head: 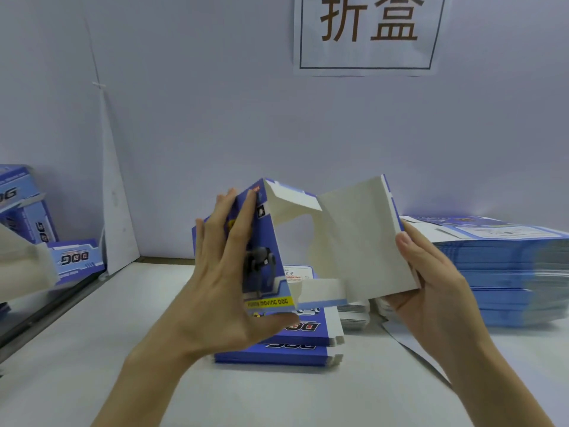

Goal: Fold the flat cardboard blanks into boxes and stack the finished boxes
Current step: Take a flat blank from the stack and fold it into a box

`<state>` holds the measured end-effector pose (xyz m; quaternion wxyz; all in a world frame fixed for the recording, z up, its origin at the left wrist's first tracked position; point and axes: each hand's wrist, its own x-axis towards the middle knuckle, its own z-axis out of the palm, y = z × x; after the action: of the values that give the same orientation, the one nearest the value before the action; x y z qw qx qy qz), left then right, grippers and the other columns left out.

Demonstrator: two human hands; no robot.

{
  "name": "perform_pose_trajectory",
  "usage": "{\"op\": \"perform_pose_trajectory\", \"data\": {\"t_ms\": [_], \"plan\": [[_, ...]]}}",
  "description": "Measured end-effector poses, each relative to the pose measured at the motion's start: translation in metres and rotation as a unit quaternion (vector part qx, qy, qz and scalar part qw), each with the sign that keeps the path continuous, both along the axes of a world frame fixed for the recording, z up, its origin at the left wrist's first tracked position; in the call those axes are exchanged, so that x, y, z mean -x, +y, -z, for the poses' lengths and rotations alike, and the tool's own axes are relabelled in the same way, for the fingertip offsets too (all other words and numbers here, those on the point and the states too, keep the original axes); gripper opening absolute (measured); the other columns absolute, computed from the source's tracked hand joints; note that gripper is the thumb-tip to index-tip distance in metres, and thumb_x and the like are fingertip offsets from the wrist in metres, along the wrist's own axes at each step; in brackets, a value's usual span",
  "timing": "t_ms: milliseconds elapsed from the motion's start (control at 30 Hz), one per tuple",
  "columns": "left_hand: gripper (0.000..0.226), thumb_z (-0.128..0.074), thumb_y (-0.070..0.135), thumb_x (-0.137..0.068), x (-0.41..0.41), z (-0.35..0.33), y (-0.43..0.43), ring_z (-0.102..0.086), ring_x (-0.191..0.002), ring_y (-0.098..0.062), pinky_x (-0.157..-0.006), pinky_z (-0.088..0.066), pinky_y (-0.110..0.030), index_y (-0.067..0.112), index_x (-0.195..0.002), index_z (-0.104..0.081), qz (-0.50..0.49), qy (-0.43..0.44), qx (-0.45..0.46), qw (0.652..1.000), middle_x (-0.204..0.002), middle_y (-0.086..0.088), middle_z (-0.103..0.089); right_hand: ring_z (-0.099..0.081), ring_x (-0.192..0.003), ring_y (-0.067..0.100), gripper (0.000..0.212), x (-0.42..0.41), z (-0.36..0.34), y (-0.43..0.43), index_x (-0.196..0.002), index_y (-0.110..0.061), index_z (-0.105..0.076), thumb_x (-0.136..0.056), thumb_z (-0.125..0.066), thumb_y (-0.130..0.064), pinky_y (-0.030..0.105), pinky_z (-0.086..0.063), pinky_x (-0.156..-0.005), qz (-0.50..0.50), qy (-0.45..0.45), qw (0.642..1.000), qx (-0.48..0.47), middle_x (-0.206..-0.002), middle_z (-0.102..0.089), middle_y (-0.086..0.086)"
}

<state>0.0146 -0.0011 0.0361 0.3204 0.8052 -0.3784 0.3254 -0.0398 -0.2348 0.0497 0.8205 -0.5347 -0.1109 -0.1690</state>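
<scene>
A blue and white cardboard blank (354,241), half opened into a box shape, is held up over the table's middle. My left hand (228,272) lies with straight fingers against its printed blue side, thumb under the bottom edge. My right hand (431,282) grips the white inner panel at its right edge, thumb on the front. Below them lie two flat folded blue boxes (277,349), one on the other. A tall stack of flat blanks (505,266) stands at the right.
Finished blue boxes (27,211) stand at the far left beside a metal rail. A white paper sign (369,32) hangs on the back wall. A loose sheet of paper (412,343) lies under the right stack on the white table (92,349).
</scene>
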Motion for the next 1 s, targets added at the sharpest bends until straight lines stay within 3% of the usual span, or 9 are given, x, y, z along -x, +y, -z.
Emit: {"op": "perform_pose_trajectory", "data": {"t_ms": [133,267,433,600,733,867,1000], "plan": [[0.116,-0.069,0.061,-0.056,0.01,0.001,-0.015,-0.022,-0.139,-0.013,-0.099,-0.041,-0.063,0.031,-0.151,-0.009,-0.054,-0.047,0.02,0.997,-0.147,-0.004,-0.014,-0.067,-0.091,0.002,0.03,0.003,0.002,0.008,-0.106,-0.035,-0.076,-0.082,-0.06,-0.029,0.015,-0.054,-0.068,0.073,-0.07,0.992,0.073,-0.106,-0.074,-0.01],[0.114,-0.069,0.067,-0.055,0.019,0.003,-0.033,-0.029,-0.132,-0.031,-0.1,-0.038,-0.065,0.027,-0.148,-0.017,-0.089,-0.071,0.011,0.993,-0.141,-0.006,-0.017,-0.06,-0.109,-0.007,0.039,0.008,0.008,0.033,-0.124,-0.039,-0.06,-0.093,-0.052,-0.018,0.007,-0.046,-0.084,0.116,-0.168,0.954,0.221,-0.114,-0.069,-0.021],[0.115,-0.073,0.068,-0.053,0.022,0.002,-0.035,-0.026,-0.131,-0.03,-0.099,-0.038,-0.064,0.019,-0.145,-0.026,-0.145,-0.119,0.003,0.982,-0.141,-0.011,-0.021,-0.046,-0.134,0.005,0.044,0.007,0.019,0.046,-0.138,-0.035,-0.05,-0.094,-0.048,-0.027,0.024,-0.042,-0.106,0.137,-0.167,0.933,0.288,-0.139,-0.055,-0.019],[0.112,-0.072,0.067,-0.053,0.023,0.003,-0.036,-0.03,-0.129,-0.03,-0.096,-0.04,-0.065,0.019,-0.143,-0.027,-0.151,-0.127,0.023,0.98,-0.139,-0.009,-0.024,-0.043,-0.135,0.002,0.044,0.008,0.02,0.049,-0.138,-0.033,-0.052,-0.095,-0.047,-0.024,0.014,-0.043,-0.1,0.129,-0.163,0.932,0.297,-0.142,-0.052,-0.017],[0.106,-0.061,0.071,-0.059,0.023,0.003,-0.036,-0.029,-0.129,-0.032,-0.096,-0.04,-0.065,0.02,-0.145,-0.026,-0.151,-0.123,0.024,0.981,-0.14,-0.01,-0.022,-0.034,-0.138,-0.007,0.042,0.012,0.018,0.047,-0.136,-0.042,-0.051,-0.096,-0.044,-0.036,0.005,-0.035,-0.099,0.108,-0.147,0.934,0.308,-0.147,-0.043,-0.026],[0.099,-0.056,0.073,-0.065,0.024,0.006,-0.039,-0.033,-0.129,-0.037,-0.104,-0.035,-0.058,0.025,-0.146,-0.027,-0.16,-0.131,0.005,0.978,-0.14,-0.021,-0.027,-0.015,-0.142,-0.013,0.055,0.013,0.023,0.053,-0.141,-0.057,-0.029,-0.09,-0.048,-0.044,0.011,-0.03,-0.11,0.112,-0.125,0.91,0.38,-0.153,-0.02,-0.035],[0.099,-0.055,0.073,-0.062,0.023,0.006,-0.04,-0.033,-0.128,-0.034,-0.104,-0.035,-0.048,0.027,-0.145,-0.027,-0.164,-0.11,0.009,0.98,-0.141,-0.014,-0.025,-0.004,-0.139,-0.02,0.061,0.012,0.019,0.048,-0.134,-0.074,-0.021,-0.087,-0.05,-0.05,0.004,-0.025,-0.108,0.082,-0.115,0.892,0.429,-0.155,-0.008,-0.036]]}}
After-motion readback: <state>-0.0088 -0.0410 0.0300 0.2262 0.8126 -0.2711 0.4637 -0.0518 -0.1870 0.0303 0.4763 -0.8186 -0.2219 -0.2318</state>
